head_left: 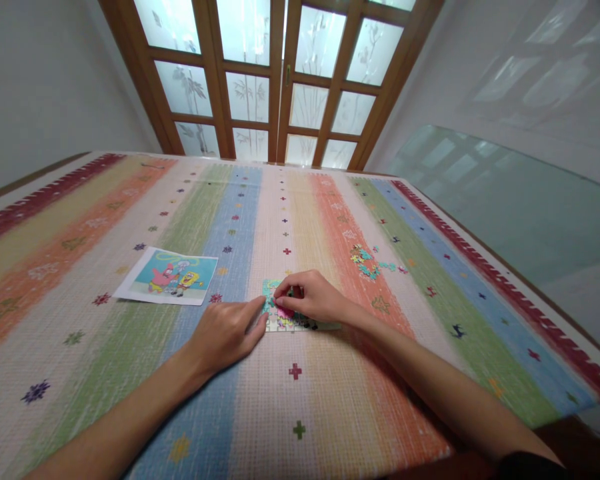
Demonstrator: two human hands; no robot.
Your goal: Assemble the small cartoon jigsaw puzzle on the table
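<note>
A partly assembled jigsaw puzzle [280, 323] with teal, pink and yellow areas lies flat on the table in front of me. My left hand [227, 327] rests at its left edge, index finger and thumb apart and touching the border. Over the upper middle of the puzzle is my right hand [310, 295], its thumb and index finger pinched together on a small puzzle piece that is mostly hidden. Part of the puzzle's right side is covered by that hand.
A printed cartoon picture [173, 277] on white paper lies to the left. Loose puzzle pieces [366, 263] are heaped at the right. A striped tablecloth [295, 407] covers the table. Behind stand wooden doors with frosted panes [253, 97], and a glass panel [505, 180] leans at the right wall.
</note>
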